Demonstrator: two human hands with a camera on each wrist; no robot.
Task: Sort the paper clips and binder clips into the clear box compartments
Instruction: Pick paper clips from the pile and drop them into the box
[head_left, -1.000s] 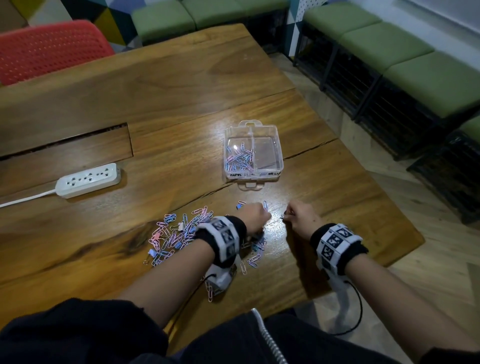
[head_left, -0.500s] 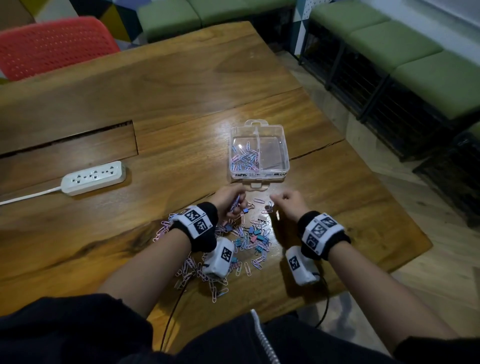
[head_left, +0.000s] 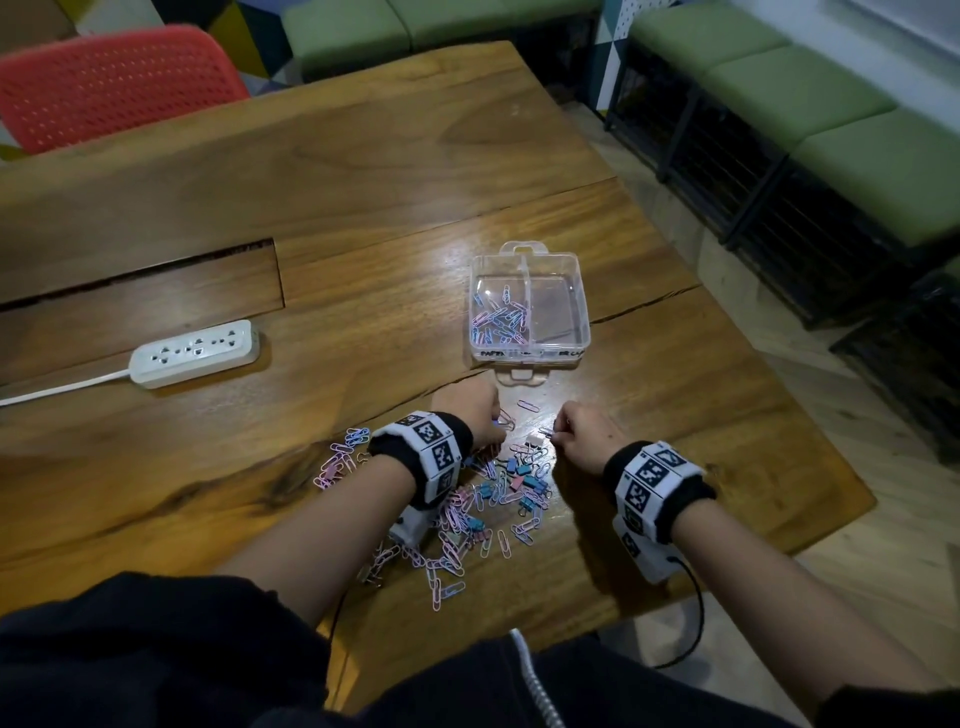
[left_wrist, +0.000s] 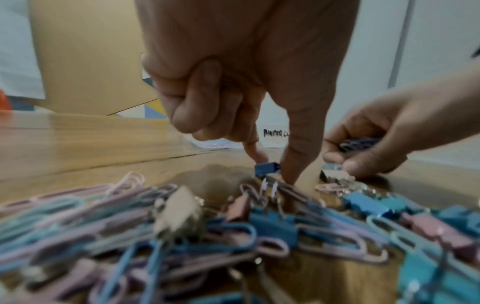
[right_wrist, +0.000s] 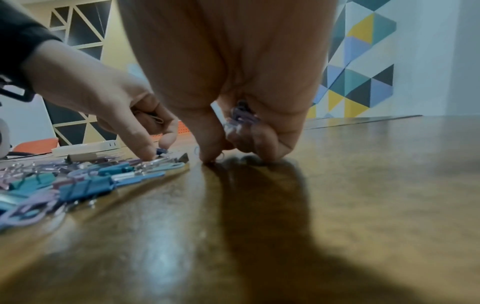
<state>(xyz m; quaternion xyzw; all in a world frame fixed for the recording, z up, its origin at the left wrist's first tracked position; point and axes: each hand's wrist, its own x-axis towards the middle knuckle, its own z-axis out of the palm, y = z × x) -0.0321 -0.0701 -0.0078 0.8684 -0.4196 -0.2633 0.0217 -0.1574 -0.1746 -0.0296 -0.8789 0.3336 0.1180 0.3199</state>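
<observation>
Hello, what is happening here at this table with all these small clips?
A person is sorting a mixed pile of clips on the wooden table into a clear box. The left hand pinches a small blue binder clip at the pile's edge. The right hand holds several paper clips in its curled fingers. The box's left compartment holds paper clips; the right looks empty.

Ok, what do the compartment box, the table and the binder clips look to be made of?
Box: clear hard plastic, glossy; the wood grain shows through its walls. Table: wood with a shiny varnish, judging by grain, cracks and bright glare. Binder clips: apparently metal, with matte blue, teal and pink painted bodies and bare silvery wire handles; blur leaves that uncertain.
</observation>
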